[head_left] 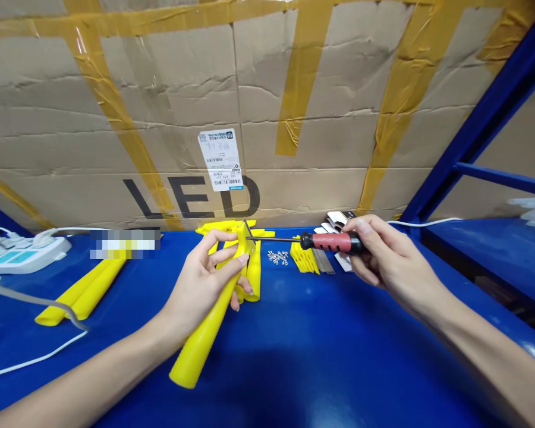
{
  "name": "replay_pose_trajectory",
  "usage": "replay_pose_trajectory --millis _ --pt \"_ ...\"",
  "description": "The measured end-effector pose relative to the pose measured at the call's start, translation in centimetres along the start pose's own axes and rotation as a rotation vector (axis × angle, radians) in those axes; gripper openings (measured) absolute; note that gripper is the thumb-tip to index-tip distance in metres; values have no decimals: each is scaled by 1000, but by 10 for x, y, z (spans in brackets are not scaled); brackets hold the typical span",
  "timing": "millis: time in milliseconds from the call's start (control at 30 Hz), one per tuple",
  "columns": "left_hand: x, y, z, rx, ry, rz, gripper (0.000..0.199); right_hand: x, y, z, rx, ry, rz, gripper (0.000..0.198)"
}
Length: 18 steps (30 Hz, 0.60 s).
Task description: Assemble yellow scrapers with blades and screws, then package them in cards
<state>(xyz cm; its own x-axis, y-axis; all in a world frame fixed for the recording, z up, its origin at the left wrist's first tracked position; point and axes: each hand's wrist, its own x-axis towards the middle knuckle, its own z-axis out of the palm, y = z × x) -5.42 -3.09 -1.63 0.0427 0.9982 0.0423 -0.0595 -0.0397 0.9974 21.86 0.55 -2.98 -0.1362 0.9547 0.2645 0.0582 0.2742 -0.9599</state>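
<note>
1 yellow handle (208,334) slants through left grip (204,274), both ends protruding

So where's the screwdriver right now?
In the head view, the screwdriver is just right of centre, gripped by the right hand, reaching left to the upper end of the yellow handle in the left hand.

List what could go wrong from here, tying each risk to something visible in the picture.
1. The screwdriver in the right hand might slip and jab the left hand, whose thumb grips the yellow handle close to the tip.
2. The small metal pieces lie loose on the blue surface, so a knock could scatter them.
</note>
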Motion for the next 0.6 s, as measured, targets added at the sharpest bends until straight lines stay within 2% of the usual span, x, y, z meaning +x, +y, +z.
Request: replay_pose_trajectory --millis 100,200,267,333,433,533,600 --pt "0 2 0 -5 8 17 44 -1 -2 0 88 -69 26 26" --pt "0 3 -3 -10 10 25 43 -2 -4 0 138 -162 -44 24" --pt "1 3 -4 4 -1 28 42 -3 -3 1 61 -125 -46 24" --pt "1 3 -5 19 -10 37 42 -3 -1 3 -10 -74 27 30" --pt "1 4 -6 22 -11 49 42 -3 0 5 17 -97 76 35" --pt "2 7 -6 20 -2 44 44 -3 -2 3 43 -178 -31 26" --pt "2 8 -6 18 -13 43 45 -5 -4 2 20 -175 -80 21"
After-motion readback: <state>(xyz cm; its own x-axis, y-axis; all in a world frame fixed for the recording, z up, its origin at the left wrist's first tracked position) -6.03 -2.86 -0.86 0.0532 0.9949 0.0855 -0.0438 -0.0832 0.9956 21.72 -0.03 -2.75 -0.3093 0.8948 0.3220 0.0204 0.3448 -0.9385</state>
